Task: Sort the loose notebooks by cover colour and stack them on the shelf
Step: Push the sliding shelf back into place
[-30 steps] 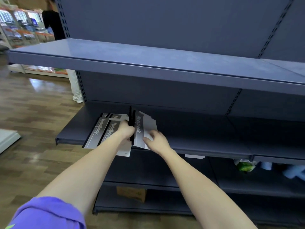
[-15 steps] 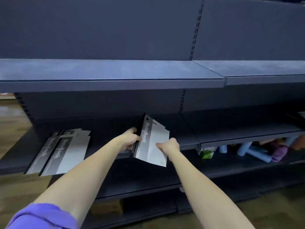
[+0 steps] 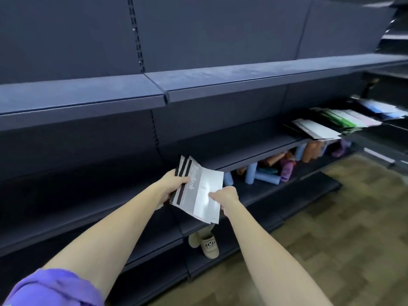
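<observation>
Notebooks [image 3: 199, 191] further right, flatter now

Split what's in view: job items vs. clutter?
Job:
grey notebooks, gripped by left hand and right hand
loose notebooks spread on the shelf, far right

Clutter:
coloured rolls on the lower shelf
slipper on the floor

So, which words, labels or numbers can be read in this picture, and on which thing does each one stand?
"NoteBook": on the grey band of the top grey and white notebook, which the left hand and right hand hold.
"YOY": on the strap of the beige slipper; the smaller line below it is too blurred.
Covers of the far notebooks on the shelf: too blurred.
</observation>
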